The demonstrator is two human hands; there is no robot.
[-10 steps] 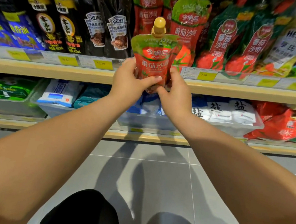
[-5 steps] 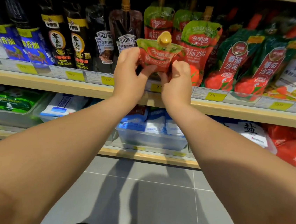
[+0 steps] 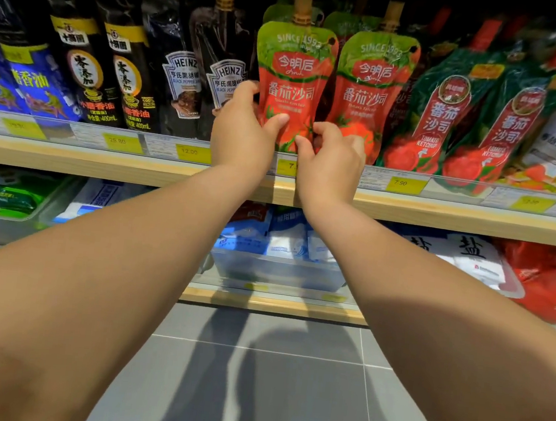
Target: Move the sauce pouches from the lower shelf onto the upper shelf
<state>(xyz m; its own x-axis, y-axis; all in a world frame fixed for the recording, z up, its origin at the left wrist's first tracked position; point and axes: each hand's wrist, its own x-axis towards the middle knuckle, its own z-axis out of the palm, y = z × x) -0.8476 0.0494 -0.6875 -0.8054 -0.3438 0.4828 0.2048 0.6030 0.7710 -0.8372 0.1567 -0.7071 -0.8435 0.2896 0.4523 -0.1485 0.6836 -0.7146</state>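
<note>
1. My left hand (image 3: 243, 134) and right hand (image 3: 333, 161) gripped the ketchup pouch (image 3: 291, 85) low down — fingers clamped on its edges.
2. It stood upright on the upper shelf (image 3: 103, 161), beside a matching pouch (image 3: 371, 90).

– What's at the left of the upper row?
– Blue sesame oil packs (image 3: 26, 81), dark oil bottles (image 3: 89, 67), then black Heinz pepper sauce pouches (image 3: 184, 73).
– And lower down?
– Salt bags (image 3: 471, 254) in a clear tray (image 3: 277, 272), above a grey tiled floor (image 3: 286, 382).
</note>
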